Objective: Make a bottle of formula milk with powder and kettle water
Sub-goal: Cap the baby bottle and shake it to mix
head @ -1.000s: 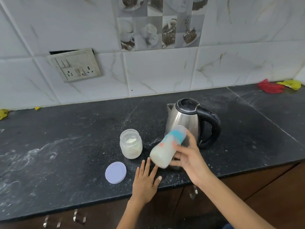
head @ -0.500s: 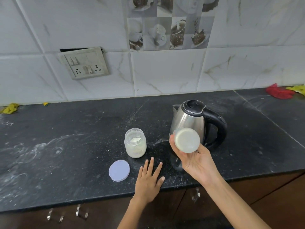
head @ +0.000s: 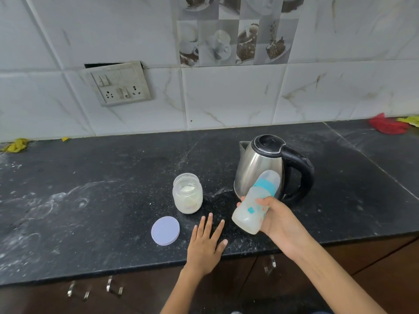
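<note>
My right hand grips a baby bottle with a teal collar and clear cap. The bottle is full of white milk and tilts away from me, cap toward the kettle. The steel kettle, with its black lid and handle, stands just behind the bottle. An open powder jar sits to the left of the kettle. Its lilac lid lies flat nearer the counter's front edge. My left hand rests flat on the counter, fingers spread, between the lid and the bottle.
The dark stone counter carries white powder smears at the left. A switch and socket plate is on the tiled wall. Red and yellow cloths lie at the far right, a yellow scrap at the far left. Drawer handles show below.
The bottle has swung in my right hand: tilted a second ago, then base toward me, now tilted again with the cap pointing away. My left hand has stayed flat on the counter.
</note>
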